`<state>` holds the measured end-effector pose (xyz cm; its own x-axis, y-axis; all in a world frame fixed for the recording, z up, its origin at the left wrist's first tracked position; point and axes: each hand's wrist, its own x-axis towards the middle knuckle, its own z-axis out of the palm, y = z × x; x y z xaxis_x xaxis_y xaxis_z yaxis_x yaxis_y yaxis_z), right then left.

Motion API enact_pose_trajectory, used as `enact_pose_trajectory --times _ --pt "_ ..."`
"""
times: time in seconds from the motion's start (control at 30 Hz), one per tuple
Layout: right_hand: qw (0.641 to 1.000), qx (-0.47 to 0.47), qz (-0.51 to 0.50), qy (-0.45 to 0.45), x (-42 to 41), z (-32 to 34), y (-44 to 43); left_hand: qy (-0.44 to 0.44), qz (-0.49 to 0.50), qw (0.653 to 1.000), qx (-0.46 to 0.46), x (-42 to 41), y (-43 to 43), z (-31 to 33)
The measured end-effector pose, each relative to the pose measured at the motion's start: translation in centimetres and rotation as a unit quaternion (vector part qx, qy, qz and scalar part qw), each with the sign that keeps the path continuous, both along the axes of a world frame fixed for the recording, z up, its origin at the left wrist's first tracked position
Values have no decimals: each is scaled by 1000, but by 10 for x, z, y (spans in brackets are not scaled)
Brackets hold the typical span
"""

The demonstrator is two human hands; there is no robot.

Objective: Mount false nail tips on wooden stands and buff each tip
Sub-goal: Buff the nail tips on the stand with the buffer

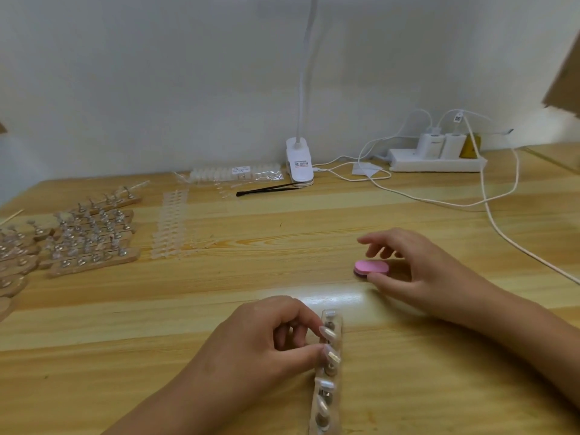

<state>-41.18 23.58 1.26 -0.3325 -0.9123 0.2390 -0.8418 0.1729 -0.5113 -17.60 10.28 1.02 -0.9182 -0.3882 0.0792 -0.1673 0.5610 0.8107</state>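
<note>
A narrow wooden stand [326, 403] with several false nail tips mounted on it lies lengthwise at the near middle of the table. My left hand [260, 340] has its fingers curled, and the thumb and fingertips hold the stand's left side near its upper half. A pink oval buffer block [370, 267] lies flat on the table to the upper right of the stand. My right hand [420, 268] arches over the buffer. Its thumb touches the near edge while its fingers hover spread above the far edge, not closed on it.
Several more wooden stands [91, 237] with tips sit at the left. Beside them lie strips of loose nail tips [171, 224] and a clear bag of tips [235, 174]. Black tweezers [266, 189], a clip lamp [299, 164], a power strip [436, 158] and white cables [489, 208] occupy the back.
</note>
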Motion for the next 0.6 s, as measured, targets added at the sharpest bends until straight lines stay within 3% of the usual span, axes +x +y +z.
enact_pose_trajectory --times 0.13,0.2,0.3,0.43,0.6 --pt "998 21 15 49 6 -2 -1 -2 18 1000 -2 -1 4 1" --pt "1000 3 7 30 9 1 -1 -4 28 999 32 -2 5 1" --pt "994 -53 -5 -93 15 10 1 -12 41 995 86 -1 4 7" --pt "947 -129 -8 -293 28 18 2 58 108 977 175 3 -3 13" --pt "906 -145 11 -397 42 18 2 153 94 951 254 1 -2 15"
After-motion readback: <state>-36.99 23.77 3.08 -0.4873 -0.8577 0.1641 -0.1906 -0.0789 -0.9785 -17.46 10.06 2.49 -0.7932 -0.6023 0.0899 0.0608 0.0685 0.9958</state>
